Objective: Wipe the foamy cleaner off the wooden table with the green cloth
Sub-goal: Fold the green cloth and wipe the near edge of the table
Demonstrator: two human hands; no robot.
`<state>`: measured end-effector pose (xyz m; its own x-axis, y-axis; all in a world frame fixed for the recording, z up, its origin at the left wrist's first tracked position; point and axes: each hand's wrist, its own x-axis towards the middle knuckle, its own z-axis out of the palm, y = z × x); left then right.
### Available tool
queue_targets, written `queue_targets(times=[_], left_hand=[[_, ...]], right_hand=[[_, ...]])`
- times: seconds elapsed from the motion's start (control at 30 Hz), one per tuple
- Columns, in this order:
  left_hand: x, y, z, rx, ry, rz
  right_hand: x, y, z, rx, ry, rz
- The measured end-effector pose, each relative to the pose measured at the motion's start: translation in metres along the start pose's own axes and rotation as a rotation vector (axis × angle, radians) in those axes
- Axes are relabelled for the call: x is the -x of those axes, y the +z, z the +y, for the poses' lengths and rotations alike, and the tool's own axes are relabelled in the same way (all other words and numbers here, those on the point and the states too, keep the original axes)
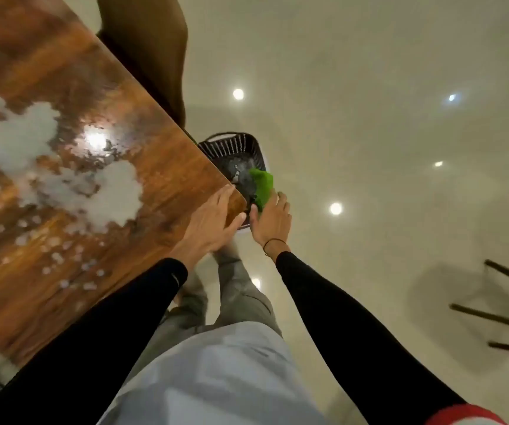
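Right grip (270, 217) holds the green cloth (262, 187) over the black basket (231, 148) off the desk (161, 154) corner, probably shaking foam (109, 191) off, left hand (213, 222) flat, steadying.

You see a dark slatted basket (231, 148) on the glossy floor (369, 87); a brown chair (149, 41) behind it; chair legs (498, 317) far right.

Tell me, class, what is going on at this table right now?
A person stands at the corner of a wooden table with white foam on it. The right hand holds a green cloth over a dark slatted basket on the floor. The left hand rests on the table's corner.
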<state>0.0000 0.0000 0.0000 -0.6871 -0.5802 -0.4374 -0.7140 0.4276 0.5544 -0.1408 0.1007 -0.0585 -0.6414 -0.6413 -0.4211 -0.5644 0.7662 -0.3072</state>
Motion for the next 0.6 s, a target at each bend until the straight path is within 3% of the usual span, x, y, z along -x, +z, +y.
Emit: queue_targets(times=[0.1, 0.2, 0.33, 0.6], left_hand=[[-0.027, 0.002, 0.015, 0.062, -0.046, -0.068], [-0.041, 0.000, 0.023, 0.093, -0.082, -0.125], [-0.048, -0.001, 0.020, 0.198, -0.097, -0.116], [-0.047, -0.010, 0.018, 0.317, -0.130, -0.070]], right_hand=[[-0.024, 0.003, 0.014, -0.121, 0.231, -0.052], [-0.044, 0.004, 0.016, -0.186, 0.328, -0.125], [-0.058, 0.001, 0.015, -0.181, 0.354, -0.110], [-0.050, -0.005, 0.021, -0.029, 0.226, -0.059]])
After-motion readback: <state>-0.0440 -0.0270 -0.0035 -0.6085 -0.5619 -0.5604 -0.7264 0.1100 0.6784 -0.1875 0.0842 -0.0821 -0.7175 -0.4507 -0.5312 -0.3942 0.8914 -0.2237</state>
